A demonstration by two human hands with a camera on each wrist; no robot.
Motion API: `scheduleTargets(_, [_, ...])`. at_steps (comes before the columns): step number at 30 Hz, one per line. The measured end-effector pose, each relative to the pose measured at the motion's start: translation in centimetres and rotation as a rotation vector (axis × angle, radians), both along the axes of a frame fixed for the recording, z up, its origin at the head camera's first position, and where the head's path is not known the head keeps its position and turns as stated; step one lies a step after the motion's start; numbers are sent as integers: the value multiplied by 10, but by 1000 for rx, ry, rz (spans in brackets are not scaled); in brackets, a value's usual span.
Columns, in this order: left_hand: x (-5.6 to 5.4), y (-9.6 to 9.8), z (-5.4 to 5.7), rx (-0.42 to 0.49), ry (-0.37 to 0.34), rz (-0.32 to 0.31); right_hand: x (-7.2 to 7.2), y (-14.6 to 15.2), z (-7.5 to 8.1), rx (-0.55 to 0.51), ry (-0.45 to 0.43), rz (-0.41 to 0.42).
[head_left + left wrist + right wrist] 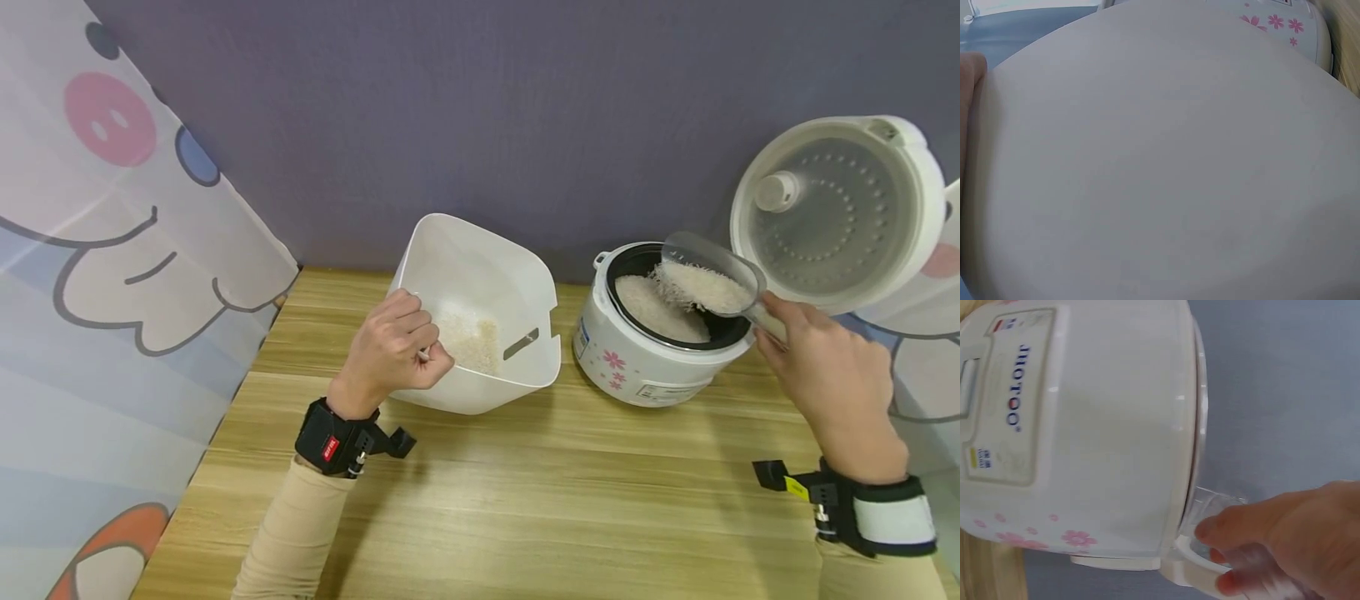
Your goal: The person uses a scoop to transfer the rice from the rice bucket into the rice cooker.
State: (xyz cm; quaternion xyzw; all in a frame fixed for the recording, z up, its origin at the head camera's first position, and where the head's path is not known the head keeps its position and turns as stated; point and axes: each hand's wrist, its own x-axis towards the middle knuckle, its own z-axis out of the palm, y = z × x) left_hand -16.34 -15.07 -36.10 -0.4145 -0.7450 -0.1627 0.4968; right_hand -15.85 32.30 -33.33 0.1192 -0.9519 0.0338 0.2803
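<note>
My left hand (397, 346) grips the near-left rim of a white rice bin (480, 250), whose opening faces up toward me. Loose rice (468, 337) lies at its bottom. In the left wrist view the bin's outer wall (1160, 156) fills nearly everything. My right hand (836, 375) holds a clear scoop (693, 244) by its handle, over the open rice cooker (645, 367). White rice (708, 287) sits in the scoop, some at its lip above the pot. More rice (652, 308) lies inside the dark inner pot. From the right wrist, fingers (1241, 522) show around the scoop handle.
The cooker's lid (840, 208) stands raised at the right, behind the scoop. A grey wall (480, 108) rises behind the wooden table (510, 500). Cartoon-printed cloth (97, 275) hangs at the left.
</note>
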Motion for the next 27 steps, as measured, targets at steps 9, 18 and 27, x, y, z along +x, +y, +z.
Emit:
scheduleTargets(9, [1,0,0,2,6,-3,-3,-2,-14,40,250,59])
scheduleTargets(18, [0,-1,0,8,-2,-5,-3,-5,-19,57,343,37])
scheduleTargets(27, [0,-1,0,9,-2,-4,-11,-13,-23,36,530,12])
